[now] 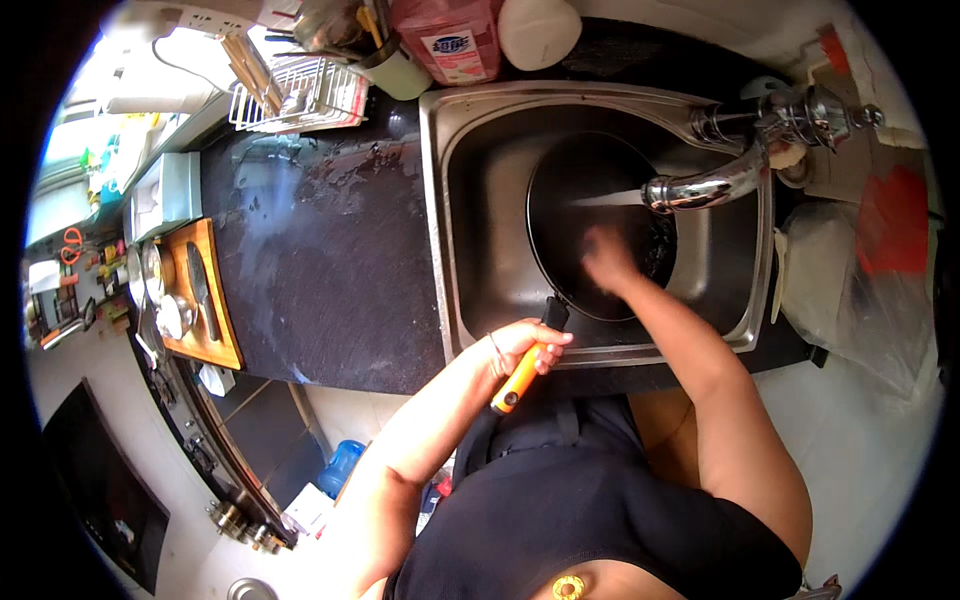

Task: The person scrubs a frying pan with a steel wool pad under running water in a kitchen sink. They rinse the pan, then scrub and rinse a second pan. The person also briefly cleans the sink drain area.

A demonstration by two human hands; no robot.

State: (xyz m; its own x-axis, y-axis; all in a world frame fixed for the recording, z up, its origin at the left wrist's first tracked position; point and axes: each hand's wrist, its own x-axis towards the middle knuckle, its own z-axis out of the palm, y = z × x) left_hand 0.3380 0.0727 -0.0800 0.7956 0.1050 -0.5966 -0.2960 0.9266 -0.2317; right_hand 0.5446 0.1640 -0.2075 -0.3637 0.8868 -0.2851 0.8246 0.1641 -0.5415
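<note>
A black frying pan [577, 165] sits tilted in the stainless steel sink [489, 255]. My left hand [532, 346] grips its orange and black handle [517, 388], which reaches over the sink's front edge. Inside the pan is my right hand [609, 259], close to the dark inner surface; its fingers are blurred, so I cannot tell whether they hold anything. Water [611, 199] runs from the chrome faucet [701, 189] into the pan, just beyond that hand.
Left of the sink stretches a wet dark countertop [330, 262]. A knife [201, 289] lies on a wooden cutting board [225, 330] at its far end. Behind stand a wire rack [322, 90], a utensil holder [397, 71] and a pink bottle [450, 19]. A plastic bag [832, 277] is at right.
</note>
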